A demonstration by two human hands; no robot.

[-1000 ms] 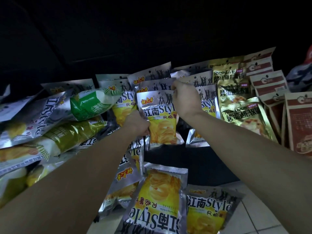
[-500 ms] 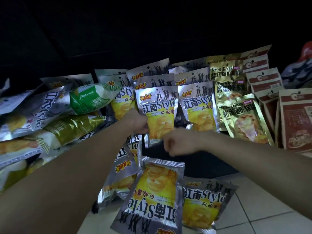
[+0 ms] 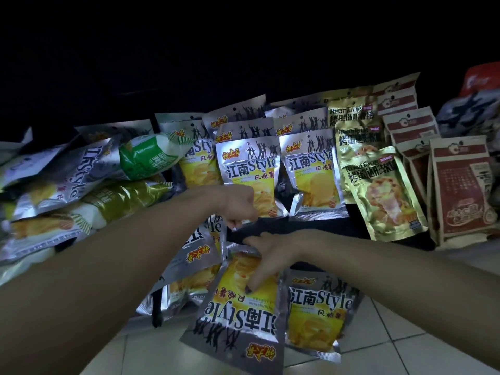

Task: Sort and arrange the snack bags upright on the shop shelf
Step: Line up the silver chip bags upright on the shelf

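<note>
Silver-and-yellow "Style" chip bags stand upright in rows on the dark shelf [image 3: 319,226]. My left hand [image 3: 239,205] has its fingers curled at the bottom left corner of the front upright bag [image 3: 250,174] and pinches it there. Below, an upside-down chip bag [image 3: 238,312] hangs off the shelf's front. On its yellow face lies my right hand [image 3: 266,257], fingers stretched out and thumb at its upper edge. Another upright chip bag [image 3: 311,174] stands just right of the pinched one.
A loose pile of silver, green [image 3: 146,158] and olive bags lies tumbled at the left. Gold bags [image 3: 384,193] and red-brown bags [image 3: 460,190] stand upright to the right. One more chip bag [image 3: 315,315] leans low over the tiled floor [image 3: 405,339].
My right hand let go of the upright bags' tops, dropped down and now rests on the upside-down bag. My left hand slid down to the front bag's bottom corner.
</note>
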